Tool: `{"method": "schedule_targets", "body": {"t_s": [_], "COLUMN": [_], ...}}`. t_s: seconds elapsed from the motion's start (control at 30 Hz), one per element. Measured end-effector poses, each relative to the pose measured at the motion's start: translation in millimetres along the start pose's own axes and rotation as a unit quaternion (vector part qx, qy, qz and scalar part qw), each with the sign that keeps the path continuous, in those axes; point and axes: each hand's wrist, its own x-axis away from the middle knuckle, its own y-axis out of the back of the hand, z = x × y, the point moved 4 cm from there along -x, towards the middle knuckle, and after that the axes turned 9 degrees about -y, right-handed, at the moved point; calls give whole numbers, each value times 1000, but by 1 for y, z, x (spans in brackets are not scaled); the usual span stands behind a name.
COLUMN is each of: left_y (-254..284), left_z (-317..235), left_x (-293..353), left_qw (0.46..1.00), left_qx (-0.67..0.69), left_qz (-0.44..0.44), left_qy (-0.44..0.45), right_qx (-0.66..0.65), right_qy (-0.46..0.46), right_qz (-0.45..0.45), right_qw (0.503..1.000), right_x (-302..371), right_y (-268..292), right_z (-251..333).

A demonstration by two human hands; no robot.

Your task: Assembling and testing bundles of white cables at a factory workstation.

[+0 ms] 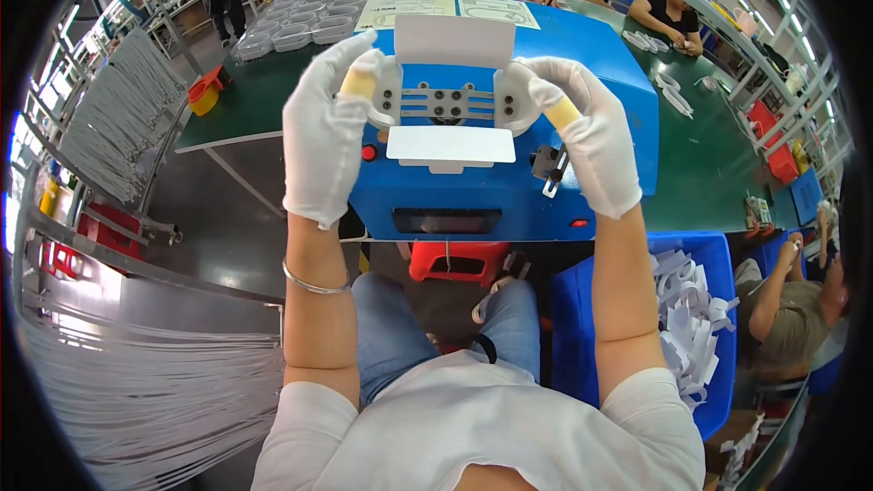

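My left hand (pixel 326 127), in a white glove with yellow tape round the thumb, curls at the left side of a metal fixture (pixel 446 106) on a blue machine (pixel 536 205). Opposite it, my right hand (pixel 596 132), gloved and taped alike, bends its fingers and thumb by the fixture's rounded right side plate (pixel 515 98). What lies inside either hand's fingers is hidden. A white card panel (pixel 455 41) stands up behind the fixture's bars. In front of the bars sits another white panel (pixel 450 144) with a small tab.
A blue bin (pixel 723 327) of white folded pieces stands by my right forearm. Clear plastic containers (pixel 305 23) cover the far left of the green table (pixel 245 114). Long white strips hang on a rack (pixel 118 118) at left. Co-workers sit beyond the machine and at right.
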Motion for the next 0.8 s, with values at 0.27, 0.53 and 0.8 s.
{"method": "schedule_targets", "body": {"t_s": [0.27,0.53,0.8], "left_y": [-14,-21,11], "left_z": [27,36,22], "left_x": [87,78,81], "left_qw": [977,933,948], "left_qx": [138,236,126], "left_qz": [12,49,127], "left_qy": [160,268,261], "right_qx": [49,109,184], "right_qy": [97,27,151], "right_qz": [26,23,4], "right_qw": [994,993,971], "right_x": [-15,-25,-29], "right_y": [-7,-32,-30], "right_z": [27,38,22]}}
